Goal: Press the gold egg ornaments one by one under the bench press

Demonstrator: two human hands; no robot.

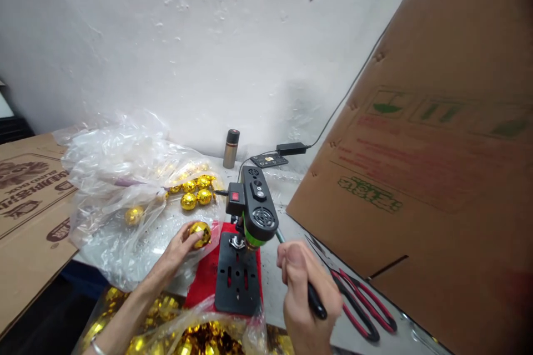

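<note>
In the head view, my left hand [179,249] is closed around a shiny gold ball [202,233] with a mirrored, faceted surface. It holds the ball just left of a small black and green bench drill press [257,191]. My right hand [306,294] is wrapped around the press's lever [317,304], whose black end sticks out below the fist. Under the drill head lies a slotted black base plate [237,291], resting on a red sheet [200,280]. The ball is apart from the drill head; the bit is hard to make out.
Several gold balls [189,201] lie in clear plastic bags [112,155] at left, with more bagged ones [158,310] in front. Red-and-black-handled scissors [362,305] lie right. A large carton [416,138] leans at right. Behind stand a spray can [231,150] and a power adapter [291,148].
</note>
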